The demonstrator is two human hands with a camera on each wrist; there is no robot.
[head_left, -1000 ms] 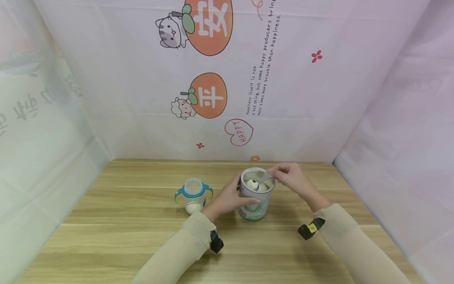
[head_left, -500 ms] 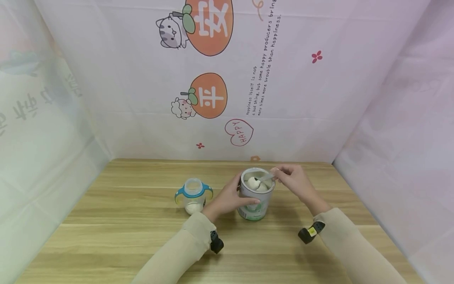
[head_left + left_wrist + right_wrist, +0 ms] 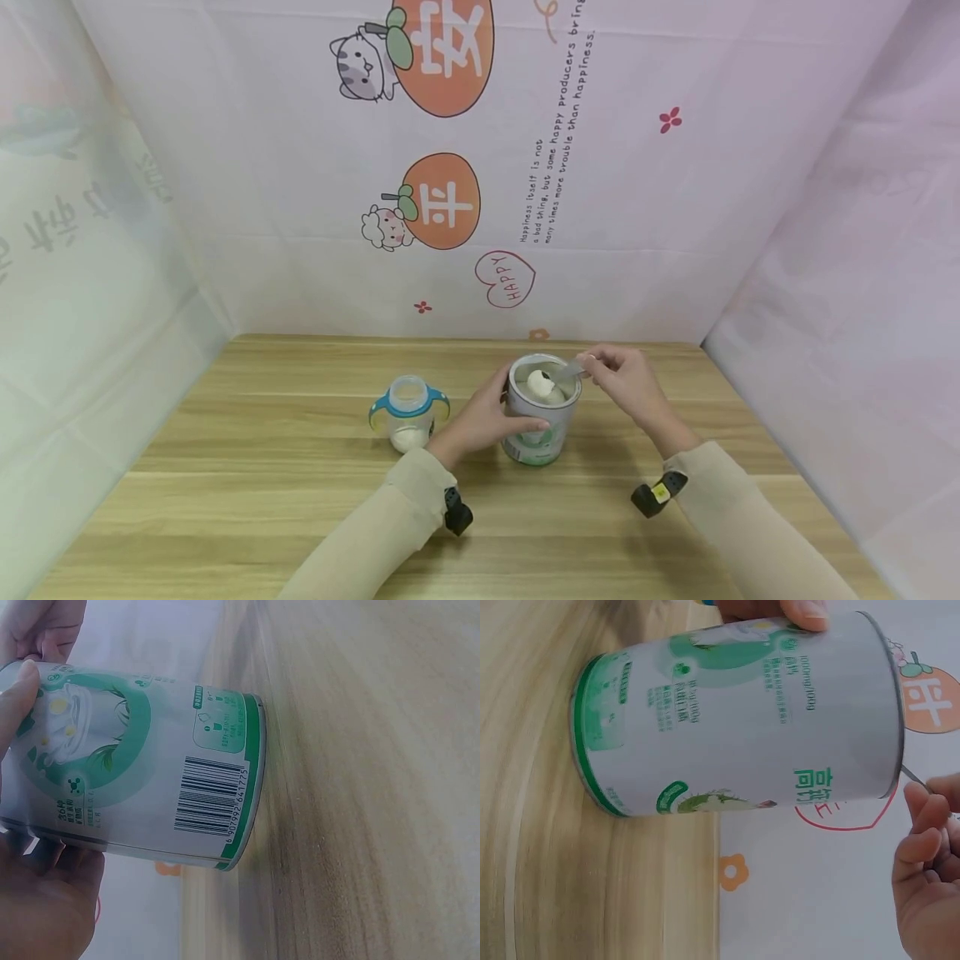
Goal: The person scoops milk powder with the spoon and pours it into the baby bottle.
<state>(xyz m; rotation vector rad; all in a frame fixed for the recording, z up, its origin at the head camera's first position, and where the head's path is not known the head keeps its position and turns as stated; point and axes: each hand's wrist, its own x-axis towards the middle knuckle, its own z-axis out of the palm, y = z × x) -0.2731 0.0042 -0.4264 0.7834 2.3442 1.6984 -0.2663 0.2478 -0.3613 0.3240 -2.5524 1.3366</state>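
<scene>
Two hands are at one milk-powder tin (image 3: 558, 418), which stands upright on the wood-grain table (image 3: 300, 500). The left hand (image 3: 483, 421), at nine o'clock of the tin, clasps its wall — thumb across the front, other fingers round the side, so the tin sits between them. The right hand (image 3: 624, 385), at two o'clock, pinches a spoon (image 3: 572, 369) by its handle — the spoon slants over the rim, above white powder (image 3: 542, 383). Toward nine o'clock, apart from the tin, stands a blue-handled baby bottle (image 3: 409, 410).

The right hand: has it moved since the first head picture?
Yes, the right hand has moved slightly rightward, away from the printed heart.
</scene>
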